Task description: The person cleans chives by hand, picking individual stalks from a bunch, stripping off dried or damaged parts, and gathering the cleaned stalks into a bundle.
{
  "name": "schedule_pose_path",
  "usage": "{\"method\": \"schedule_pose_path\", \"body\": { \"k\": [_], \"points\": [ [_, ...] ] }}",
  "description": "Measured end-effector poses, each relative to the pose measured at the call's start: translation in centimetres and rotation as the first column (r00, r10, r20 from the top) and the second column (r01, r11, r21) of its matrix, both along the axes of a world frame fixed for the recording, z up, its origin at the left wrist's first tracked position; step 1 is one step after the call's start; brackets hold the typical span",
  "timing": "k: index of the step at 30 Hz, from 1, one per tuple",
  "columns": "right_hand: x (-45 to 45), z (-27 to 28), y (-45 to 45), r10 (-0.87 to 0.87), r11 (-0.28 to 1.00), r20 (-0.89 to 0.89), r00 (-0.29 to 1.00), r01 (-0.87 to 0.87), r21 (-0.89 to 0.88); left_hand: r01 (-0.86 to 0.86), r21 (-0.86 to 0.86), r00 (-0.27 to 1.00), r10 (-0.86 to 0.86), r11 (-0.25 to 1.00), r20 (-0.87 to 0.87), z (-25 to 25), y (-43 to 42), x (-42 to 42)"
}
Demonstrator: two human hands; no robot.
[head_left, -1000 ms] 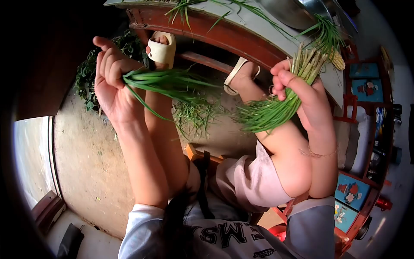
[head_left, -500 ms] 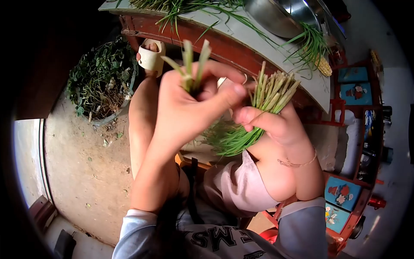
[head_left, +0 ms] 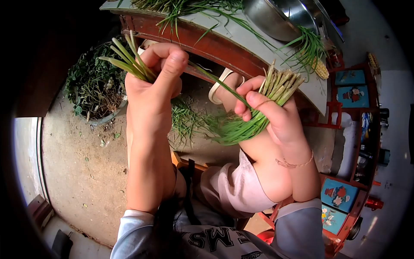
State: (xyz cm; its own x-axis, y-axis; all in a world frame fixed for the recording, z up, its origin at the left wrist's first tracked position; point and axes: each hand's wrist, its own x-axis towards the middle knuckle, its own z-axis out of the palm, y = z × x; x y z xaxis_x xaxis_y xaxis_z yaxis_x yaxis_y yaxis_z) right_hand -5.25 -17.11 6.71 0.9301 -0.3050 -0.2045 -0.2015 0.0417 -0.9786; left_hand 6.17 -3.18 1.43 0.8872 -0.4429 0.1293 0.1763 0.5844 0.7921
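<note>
My right hand is closed around a thick bundle of garlic chives, pale stem ends upward and green leaves hanging over my knee. My left hand grips a few loose chive stalks that stick out past the fingers on the left. One long green strand spans the gap between my two hands; its tip lies near the right thumb and index finger. Below the hands, cut green bits lie scattered on the floor.
A tabletop above holds more chives, a steel bowl and an ear of corn. A basin of leafy scraps stands at left. Cabinets with blue painted panels line the right side.
My left hand has moved left and away from the right hand, with stalks in it. A long strand now stretches between them. The right hand still holds the bundle.
</note>
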Motion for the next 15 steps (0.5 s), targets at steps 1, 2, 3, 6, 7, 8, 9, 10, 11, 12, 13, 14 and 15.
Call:
{"method": "schedule_pose_path", "body": {
  "k": [1,2,3,6,7,8,9,10,11,12,13,14,15],
  "points": [
    [0.0,0.0,0.0,0.037,0.999,-0.015,0.999,-0.037,-0.019,-0.002,-0.001,1.000,0.002,1.000,0.000,0.0,0.0,0.0],
    [0.0,0.1,0.1,0.038,0.999,-0.015,0.999,-0.039,-0.019,-0.019,-0.006,1.000,0.019,1.000,-0.006,0.1,0.0,0.0],
    [0.1,0.3,0.4,0.041,0.999,-0.039,0.998,-0.042,-0.016,-0.035,-0.011,0.999,0.035,0.999,-0.012,0.1,0.0,0.0],
    [0.2,0.0,0.7,0.043,0.999,-0.066,0.997,-0.044,-0.025,0.063,-0.042,0.998,-0.063,0.997,0.020,0.2,-0.3,-0.6],
    [0.2,-0.2,0.7,0.041,0.998,-0.071,0.997,-0.044,-0.038,0.087,-0.033,0.996,-0.087,0.996,0.021,0.3,-0.5,-1.0],
    [0.1,-0.5,0.7,0.036,0.999,-0.047,0.998,-0.037,-0.029,0.090,-0.042,0.996,-0.090,0.995,0.009,0.4,-0.7,-1.2],
    [0.1,-0.7,0.6,0.036,0.999,-0.049,0.998,-0.038,-0.031,0.092,-0.050,0.996,-0.093,0.994,-0.004,0.5,-0.7,-1.4],
    [0.2,-0.8,0.5,0.054,0.995,0.002,0.999,-0.053,-0.080,0.092,-0.051,0.996,-0.092,0.994,-0.004,0.5,-0.7,-1.3],
    [0.2,-0.8,0.4,0.073,0.989,0.052,0.996,-0.066,-0.129,0.080,-0.038,0.997,-0.080,0.996,-0.002,0.5,-0.7,-1.2],
    [0.1,-0.7,0.5,0.074,0.989,0.052,0.996,-0.066,-0.130,0.069,-0.024,0.998,-0.069,0.997,0.001,0.6,-0.7,-1.1],
    [0.0,-0.5,0.5,0.088,0.985,0.043,0.995,-0.081,-0.151,0.068,-0.025,0.998,-0.068,0.997,0.000,0.5,-0.6,-1.0],
    [-0.1,-0.3,0.5,0.103,0.980,0.035,0.994,-0.095,-0.172,0.082,-0.037,0.997,-0.082,0.996,0.015,0.4,-0.5,-0.9],
    [-0.1,-0.2,0.4,0.104,0.980,0.034,0.994,-0.096,-0.173,0.096,-0.049,0.995,-0.095,0.994,0.029,0.4,-0.3,-0.7]
  ]
}}
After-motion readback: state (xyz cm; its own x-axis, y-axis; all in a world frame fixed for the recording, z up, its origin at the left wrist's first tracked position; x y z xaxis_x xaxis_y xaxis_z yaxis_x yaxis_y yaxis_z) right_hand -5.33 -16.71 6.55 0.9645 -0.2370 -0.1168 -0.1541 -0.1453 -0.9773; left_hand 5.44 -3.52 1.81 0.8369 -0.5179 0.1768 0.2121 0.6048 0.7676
